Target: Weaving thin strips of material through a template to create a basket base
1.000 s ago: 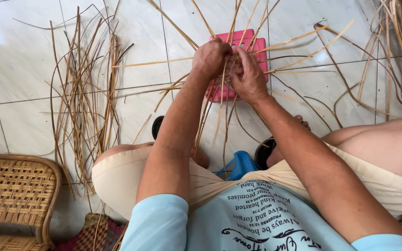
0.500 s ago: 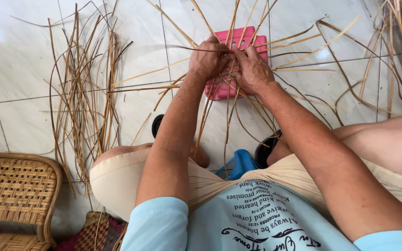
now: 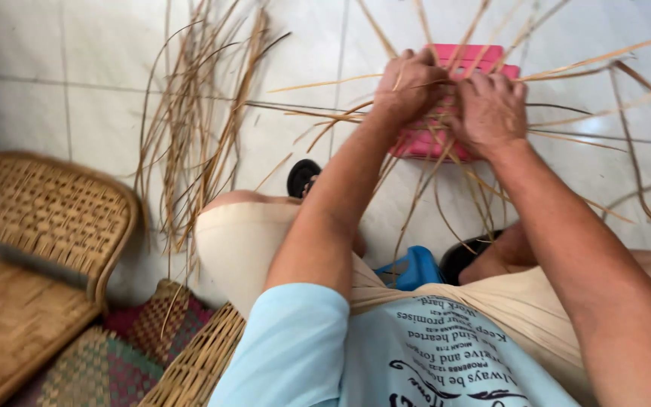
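Head view: a seated person bends over a white tiled floor (image 3: pixel 84 98), both hands working at a small pink woven piece (image 3: pixel 423 143) from which long straw-coloured cane strips (image 3: pixel 446 181) fan out in every direction; the left hand (image 3: pixel 410 89) is curled over the piece's near-left edge, fingers folded down onto the strips, while the right hand (image 3: pixel 490 111) lies just beside it, knuckles up, fingers closed over strips at the top right; how firmly either hand pinches cannot be told, since the fingertips are hidden under the hands themselves; the pink piece rests on the floor directly beneath the two grips, partly covered by them. The risk, as judged from here, is that a stiff strip springs free of the closed fingers and loosens the weave, or kinks where it is bent sharply at the edge; the crossing loose ends around the hands could also snag one another. Both forearms reach forward and converge, wrists bent down, elbows out over the knees. Well to the left of the grips lies a loose bundle of cane (image 3: pixel 190 128); nearer the body sit a woven chair seat (image 3: pixel 47 218), a blue object (image 3: pixel 412 267) between the legs and a black sandal (image 3: pixel 303 177).
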